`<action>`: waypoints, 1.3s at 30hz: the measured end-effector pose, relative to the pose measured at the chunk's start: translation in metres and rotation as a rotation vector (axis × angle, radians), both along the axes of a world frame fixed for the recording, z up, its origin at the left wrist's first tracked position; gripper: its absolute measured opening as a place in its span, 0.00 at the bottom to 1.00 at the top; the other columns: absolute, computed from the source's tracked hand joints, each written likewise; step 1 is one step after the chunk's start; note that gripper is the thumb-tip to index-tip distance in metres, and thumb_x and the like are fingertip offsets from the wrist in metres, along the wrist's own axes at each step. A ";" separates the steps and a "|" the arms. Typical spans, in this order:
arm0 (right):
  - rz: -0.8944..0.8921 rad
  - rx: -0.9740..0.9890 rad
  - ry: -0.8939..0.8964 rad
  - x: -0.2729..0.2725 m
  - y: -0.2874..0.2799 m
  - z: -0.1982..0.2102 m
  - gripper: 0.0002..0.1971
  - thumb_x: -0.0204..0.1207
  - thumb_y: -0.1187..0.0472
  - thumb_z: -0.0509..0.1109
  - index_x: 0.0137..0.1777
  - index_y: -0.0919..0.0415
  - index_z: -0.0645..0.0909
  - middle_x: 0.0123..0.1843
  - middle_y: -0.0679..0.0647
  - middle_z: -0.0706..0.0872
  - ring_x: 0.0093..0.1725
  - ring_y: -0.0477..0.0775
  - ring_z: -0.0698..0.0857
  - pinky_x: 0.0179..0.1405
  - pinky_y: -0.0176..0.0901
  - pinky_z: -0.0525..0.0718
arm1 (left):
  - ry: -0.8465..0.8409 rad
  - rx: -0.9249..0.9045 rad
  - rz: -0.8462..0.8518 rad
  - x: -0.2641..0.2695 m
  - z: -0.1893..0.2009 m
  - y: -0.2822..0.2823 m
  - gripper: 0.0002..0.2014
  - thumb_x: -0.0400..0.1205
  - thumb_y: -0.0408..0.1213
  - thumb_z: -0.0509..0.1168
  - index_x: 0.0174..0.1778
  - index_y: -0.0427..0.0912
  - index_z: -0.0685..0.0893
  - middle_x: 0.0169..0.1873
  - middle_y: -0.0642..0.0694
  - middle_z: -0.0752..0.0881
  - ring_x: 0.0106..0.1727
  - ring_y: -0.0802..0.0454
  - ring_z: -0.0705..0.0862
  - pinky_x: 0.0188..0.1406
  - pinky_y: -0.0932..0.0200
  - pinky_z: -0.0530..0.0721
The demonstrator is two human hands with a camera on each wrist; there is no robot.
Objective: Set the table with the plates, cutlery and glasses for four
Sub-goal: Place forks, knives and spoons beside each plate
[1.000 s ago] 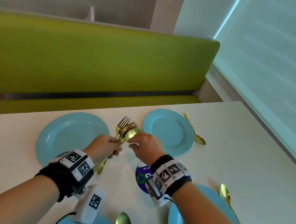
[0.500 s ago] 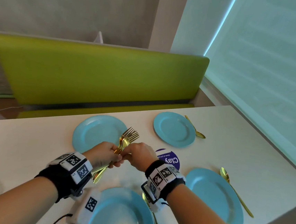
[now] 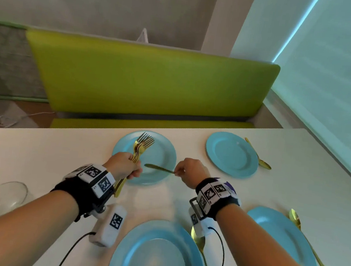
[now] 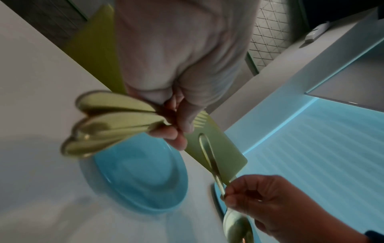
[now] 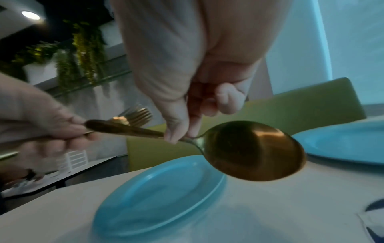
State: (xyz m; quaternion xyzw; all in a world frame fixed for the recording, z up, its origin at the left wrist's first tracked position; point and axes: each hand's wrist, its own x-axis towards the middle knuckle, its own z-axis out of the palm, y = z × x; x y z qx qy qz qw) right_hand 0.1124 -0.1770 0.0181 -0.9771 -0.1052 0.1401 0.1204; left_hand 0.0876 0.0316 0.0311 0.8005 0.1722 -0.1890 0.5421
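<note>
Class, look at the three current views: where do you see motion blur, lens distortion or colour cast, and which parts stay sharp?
Head view: wide-angle bending of the green bench; near plate smeared, forks fairly crisp. Left wrist view: soft throughout, left hand pale, cyan light from the window side. Right wrist view: spoon bowl looms large with a warm glint; left hand and background blurred.

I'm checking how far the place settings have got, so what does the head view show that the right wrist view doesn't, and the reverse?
Only the head view shows all four blue plates, spoons lying beside three of them, and glasses at the table's left edge. Only the right wrist view shows the bowl of the held spoon, pinched at its neck by the right hand. Both show the left hand gripping the forks over the far-left plate.
</note>
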 end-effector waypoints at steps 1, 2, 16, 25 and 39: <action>-0.050 0.008 0.014 0.010 -0.001 -0.004 0.11 0.79 0.62 0.64 0.54 0.53 0.87 0.57 0.51 0.87 0.59 0.55 0.83 0.55 0.44 0.81 | 0.002 -0.011 0.018 0.005 -0.001 0.002 0.07 0.84 0.31 0.61 0.39 0.39 0.78 0.32 0.43 0.85 0.32 0.51 0.81 0.29 0.63 0.77; -0.097 0.022 0.020 0.021 -0.001 -0.008 0.11 0.79 0.62 0.63 0.53 0.54 0.87 0.57 0.52 0.87 0.59 0.56 0.84 0.57 0.45 0.82 | 0.006 -0.020 0.032 0.010 -0.002 0.004 0.08 0.84 0.30 0.60 0.39 0.39 0.77 0.32 0.44 0.84 0.32 0.52 0.80 0.30 0.64 0.77; -0.650 0.185 0.323 0.113 -0.006 -0.054 0.18 0.80 0.61 0.63 0.69 0.60 0.78 0.63 0.56 0.83 0.63 0.56 0.84 0.40 0.30 0.76 | 0.070 -0.047 0.052 0.055 -0.034 0.023 0.16 0.84 0.34 0.59 0.29 0.36 0.81 0.32 0.37 0.82 0.33 0.47 0.75 0.42 0.55 0.74; -0.728 0.267 0.286 0.125 0.009 -0.066 0.13 0.79 0.58 0.65 0.58 0.64 0.84 0.44 0.56 0.85 0.48 0.55 0.85 0.29 0.33 0.76 | 0.084 -0.099 0.112 0.074 -0.041 0.022 0.11 0.85 0.34 0.59 0.37 0.36 0.81 0.32 0.41 0.84 0.35 0.49 0.78 0.35 0.59 0.76; -0.636 0.014 0.231 0.132 0.012 -0.081 0.08 0.76 0.63 0.66 0.35 0.63 0.78 0.29 0.52 0.79 0.29 0.52 0.79 0.16 0.36 0.65 | 0.086 -0.142 0.164 0.076 -0.044 0.014 0.10 0.85 0.33 0.59 0.37 0.37 0.79 0.31 0.44 0.84 0.30 0.54 0.79 0.30 0.64 0.75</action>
